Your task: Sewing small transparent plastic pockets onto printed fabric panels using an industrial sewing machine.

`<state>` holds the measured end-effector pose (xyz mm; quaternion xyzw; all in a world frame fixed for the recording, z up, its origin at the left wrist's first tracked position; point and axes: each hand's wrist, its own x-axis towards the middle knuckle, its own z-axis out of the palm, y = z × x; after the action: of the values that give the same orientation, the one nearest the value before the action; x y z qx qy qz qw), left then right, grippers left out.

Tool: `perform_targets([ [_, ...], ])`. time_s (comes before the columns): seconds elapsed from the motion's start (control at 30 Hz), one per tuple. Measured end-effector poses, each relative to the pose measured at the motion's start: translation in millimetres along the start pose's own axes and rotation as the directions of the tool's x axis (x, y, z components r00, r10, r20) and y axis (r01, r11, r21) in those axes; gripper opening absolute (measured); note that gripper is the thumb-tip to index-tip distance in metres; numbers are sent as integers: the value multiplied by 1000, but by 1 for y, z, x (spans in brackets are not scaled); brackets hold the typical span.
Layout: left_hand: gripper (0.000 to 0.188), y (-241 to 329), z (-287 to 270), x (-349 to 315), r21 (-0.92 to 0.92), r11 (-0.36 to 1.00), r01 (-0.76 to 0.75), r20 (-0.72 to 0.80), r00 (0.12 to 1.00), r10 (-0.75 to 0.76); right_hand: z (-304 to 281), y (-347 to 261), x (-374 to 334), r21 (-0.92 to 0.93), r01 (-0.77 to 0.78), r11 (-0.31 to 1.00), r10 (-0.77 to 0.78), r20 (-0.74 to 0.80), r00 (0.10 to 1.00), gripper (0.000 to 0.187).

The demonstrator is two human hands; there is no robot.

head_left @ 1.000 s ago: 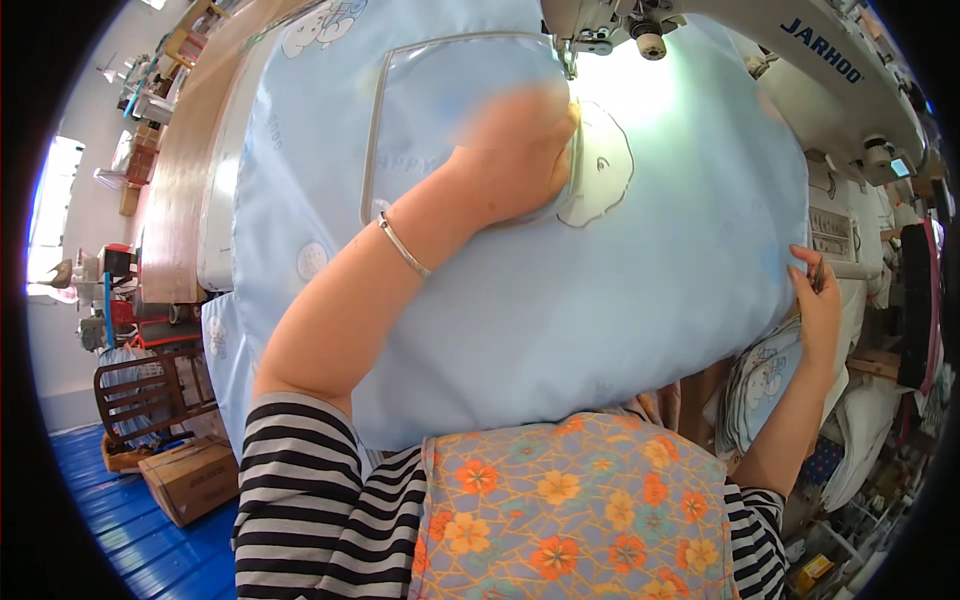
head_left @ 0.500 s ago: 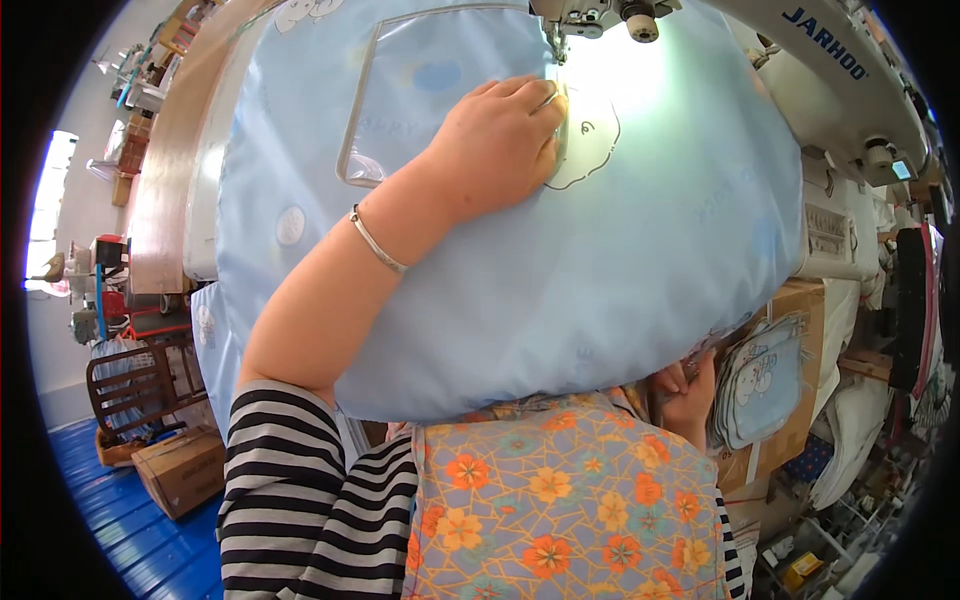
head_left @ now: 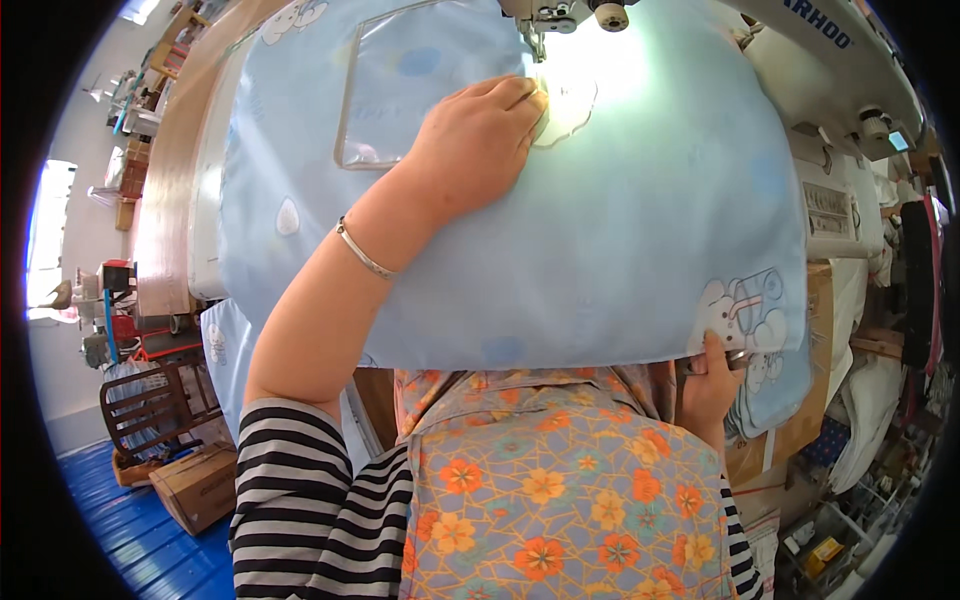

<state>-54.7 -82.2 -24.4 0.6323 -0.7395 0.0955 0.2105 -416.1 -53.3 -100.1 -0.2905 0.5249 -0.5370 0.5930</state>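
Note:
A large light blue fabric piece point(head_left: 620, 240) with cartoon prints lies spread over the sewing table. My left hand point(head_left: 478, 140) presses flat on it, fingertips right beside the needle area of the white sewing machine point(head_left: 800, 60). A see-through pocket panel point(head_left: 400, 90) sits on the fabric just left of that hand. My right hand point(head_left: 712, 375) grips the fabric's near right edge from below, thumb on top by a printed picture. A thin bracelet circles my left wrist.
A wooden table edge point(head_left: 165, 200) runs along the left. On the blue floor at lower left stand a cardboard box point(head_left: 195, 485) and a dark crate point(head_left: 150, 410). Cluttered boxes and white bags fill the right side.
My left hand stayed pressed on the fabric near the needle. My right hand dropped from the fabric's far right edge to its near right edge, and the fabric shifted toward me.

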Motion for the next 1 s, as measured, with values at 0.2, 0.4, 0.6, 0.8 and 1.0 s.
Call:
perform_targets([
  [0.2, 31, -8, 0, 7, -7, 1000, 18, 20, 1000, -18, 7, -16, 11, -94, 143, 985, -130, 128, 983, 18],
  [0.4, 32, -19, 1, 13, 21, 1000, 4, 25, 1000, -4, 21, -35, 35, -344, 258, 903, -236, 104, 966, 23],
  [0.6, 32, -22, -3, 20, 59, 998, -13, 76, 997, 9, 36, -70, 79, -676, 487, 554, -454, 245, 857, 35],
  [0.8, 30, -17, -9, 26, 96, 995, 2, 142, 990, -16, 75, -106, 132, -829, 492, 268, -440, 349, 828, 41],
  [1.0, 30, -19, -8, 19, 112, 994, 17, 150, 988, -34, 65, -89, 104, -788, 541, 294, -479, 368, 797, 35],
])
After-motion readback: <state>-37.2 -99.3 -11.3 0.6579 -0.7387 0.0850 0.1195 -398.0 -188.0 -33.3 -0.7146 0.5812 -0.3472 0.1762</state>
